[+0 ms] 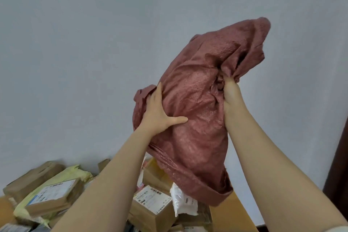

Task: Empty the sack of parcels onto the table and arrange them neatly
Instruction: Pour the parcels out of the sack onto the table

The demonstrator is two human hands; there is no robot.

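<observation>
A reddish-brown woven sack (195,103) hangs upside down high above the table, its open mouth pointing down. My left hand (160,113) grips the sack's left side, thumb spread across the fabric. My right hand (230,90) clutches a bunched fold near the sack's upper right. Below lies a heap of parcels: a brown labelled box (152,207), a white plastic mailer (183,201) just under the sack's mouth, a flat cardboard parcel (54,198) on a pale yellow mailer (75,173), and a brown paper parcel (32,177) at the far left.
The wooden table (229,214) shows a bare strip at the lower right, by its right edge. A plain grey wall fills the background. A dark brown vertical edge (339,165) stands at the far right. More cardboard boxes (156,175) lie behind my left forearm.
</observation>
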